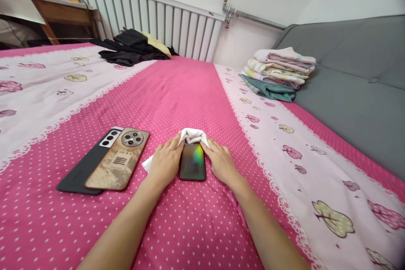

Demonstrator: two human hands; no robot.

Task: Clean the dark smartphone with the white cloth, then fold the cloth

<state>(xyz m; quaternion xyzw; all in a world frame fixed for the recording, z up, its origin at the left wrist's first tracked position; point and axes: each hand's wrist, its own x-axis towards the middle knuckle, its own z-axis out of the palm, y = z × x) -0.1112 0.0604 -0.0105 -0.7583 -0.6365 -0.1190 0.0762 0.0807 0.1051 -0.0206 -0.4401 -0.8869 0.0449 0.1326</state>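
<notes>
A phone (193, 168) with a shiny dark back lies on the pink dotted bedspread (185, 88), between my two hands. Across its far end stretches a folded white cloth (193, 134). My left hand (166, 160) is closed on the cloth's left end, beside the phone. The other end is pinched in my right hand (221, 161). A scrap of white material (147, 164) pokes out by my left hand; whether it joins the cloth I cannot tell. To the left, a gold phone (122, 173) with a round camera ring overlaps a black phone (82, 168), both backs up.
Folded bedding (278, 71) is stacked at the right against a grey padded headboard (357, 59). Dark clothes (133, 46) lie at the bed's far edge, before a white radiator (164, 17). A wooden desk (65, 12) stands at far left.
</notes>
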